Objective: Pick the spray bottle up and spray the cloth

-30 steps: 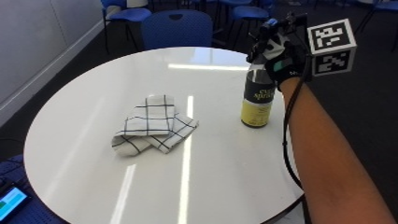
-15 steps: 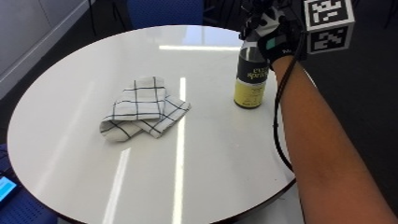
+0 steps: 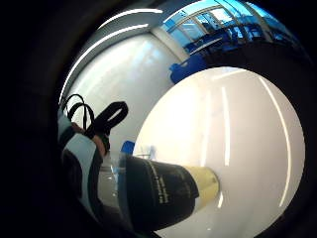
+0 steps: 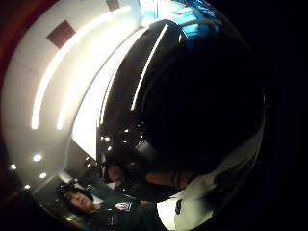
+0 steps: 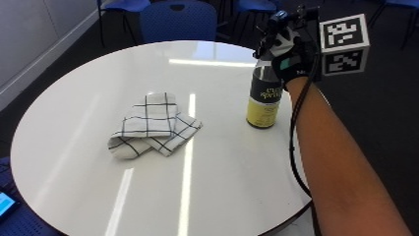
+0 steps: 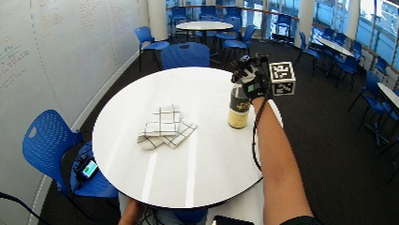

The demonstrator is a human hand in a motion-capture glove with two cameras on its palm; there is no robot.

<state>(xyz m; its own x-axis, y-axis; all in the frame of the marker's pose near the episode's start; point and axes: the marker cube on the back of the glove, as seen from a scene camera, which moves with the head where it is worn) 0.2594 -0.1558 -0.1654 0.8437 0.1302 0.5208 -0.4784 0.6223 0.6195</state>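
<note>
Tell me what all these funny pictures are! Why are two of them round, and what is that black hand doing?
No robot here: it's a person's right hand in a black glove. Two cameras look at the round white table from outside. The round pictures come from tiny cameras on the palm, so they look bendy. On the table lies a folded checked cloth. Beside it stands a spray bottle with a yellow bottom. The gloved hand is wrapped round the bottle's top, and the bottle stands on the table.

Bright overhead light; glare streaks on table point(image 5: 131, 196); thumb-side view perhaps shadowed.
</note>
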